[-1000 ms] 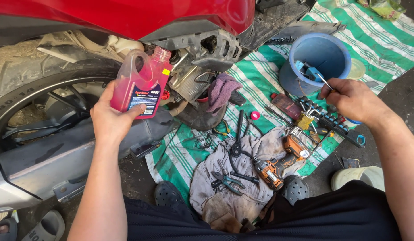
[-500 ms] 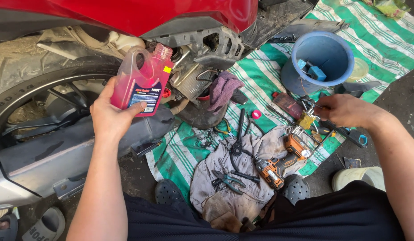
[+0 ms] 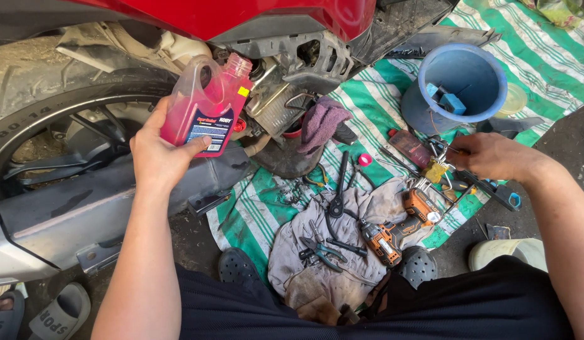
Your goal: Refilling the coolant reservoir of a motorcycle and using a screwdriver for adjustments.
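My left hand (image 3: 158,157) grips a clear plastic bottle of red fluid (image 3: 207,104), held tilted with its uncapped neck toward the engine (image 3: 292,82) of a red motorcycle. My right hand (image 3: 493,156) reaches down into a heap of small tools (image 3: 440,167) on a green and white striped mat (image 3: 367,107), fingers closed around a thin metal tool; which one is hard to tell. A small pink cap (image 3: 365,160) lies on the mat between my hands.
The rear tyre (image 3: 46,94) and grey exhaust (image 3: 84,208) fill the left. A blue bucket (image 3: 462,85) stands at the back right. Pliers (image 3: 336,195), an orange cordless drill (image 3: 399,230) and a grey rag (image 3: 342,252) lie near my knees. A purple cloth (image 3: 323,119) hangs by the engine.
My right hand has come down from the blue bucket to the tool heap on the mat. The left hand keeps the bottle in nearly the same place.
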